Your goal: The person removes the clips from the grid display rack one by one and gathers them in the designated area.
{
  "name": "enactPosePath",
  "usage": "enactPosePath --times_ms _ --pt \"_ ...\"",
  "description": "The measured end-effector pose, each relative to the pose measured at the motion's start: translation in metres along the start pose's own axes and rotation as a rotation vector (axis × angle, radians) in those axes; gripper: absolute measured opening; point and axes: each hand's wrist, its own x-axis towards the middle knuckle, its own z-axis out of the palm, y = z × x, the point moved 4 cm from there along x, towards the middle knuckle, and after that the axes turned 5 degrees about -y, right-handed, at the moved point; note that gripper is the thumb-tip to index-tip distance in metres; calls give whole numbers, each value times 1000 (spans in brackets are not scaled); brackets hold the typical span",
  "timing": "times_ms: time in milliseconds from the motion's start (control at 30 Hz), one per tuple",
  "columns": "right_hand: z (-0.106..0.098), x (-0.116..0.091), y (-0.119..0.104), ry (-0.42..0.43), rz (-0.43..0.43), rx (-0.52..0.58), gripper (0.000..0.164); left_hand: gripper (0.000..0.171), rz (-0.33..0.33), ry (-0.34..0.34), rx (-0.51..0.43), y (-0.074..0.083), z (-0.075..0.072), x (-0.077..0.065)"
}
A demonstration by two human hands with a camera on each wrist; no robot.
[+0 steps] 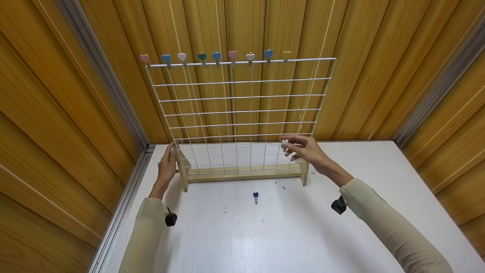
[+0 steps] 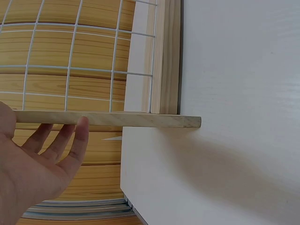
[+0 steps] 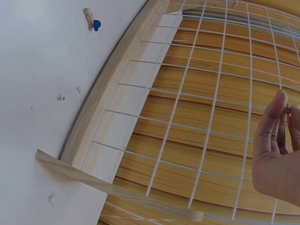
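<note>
A white wire grid [image 1: 242,110] stands upright in a wooden stand [image 1: 246,176] on the white table. My left hand [image 1: 166,165] holds the stand's left upright; in the left wrist view its fingers [image 2: 77,145] lie against that wooden piece [image 2: 140,119]. Near the grid's lower right, my right hand [image 1: 308,151] pinches a small clip with a white heart [image 1: 285,143] between thumb and fingertips. The clip is mostly hidden in the right wrist view. Several heart clips, such as a green one [image 1: 202,57] and a yellow one [image 1: 287,53], sit along the top wire.
A clip with a dark blue heart [image 1: 255,196] lies on the table [image 1: 242,235] in front of the stand. Small marks or specks dot the table around it. Wood-panelled walls [image 1: 379,76] rise behind and at both sides, with grey metal strips [image 1: 106,68] in the corners.
</note>
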Motion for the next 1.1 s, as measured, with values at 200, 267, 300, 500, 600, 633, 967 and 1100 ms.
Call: enactPosePath --times_ms 200,267,300,500,600,633,967,1100 --pt "14 1 33 -35 66 -4 39 54 -13 -3 -8 0 1 0" --pt "19 0 43 -36 84 3 39 54 -15 -8 -11 0 2 0" --pt "21 0 48 -34 92 4 40 53 -14 -8 -15 0 2 0" --pt "36 -1 77 -34 128 -14 40 53 -7 0 -20 2 1 -1" --pt "43 -1 91 -31 139 -26 38 54 -7 3 -21 2 0 -2" --pt "45 -1 96 -30 140 -29 37 54 -6 4 -22 2 0 -2" --pt "64 -5 134 -46 175 -28 34 53 -7 3 -34 1 1 -1" --pt "71 -8 144 -65 166 -39 36 54 -1 -7 -44 1 1 -1"
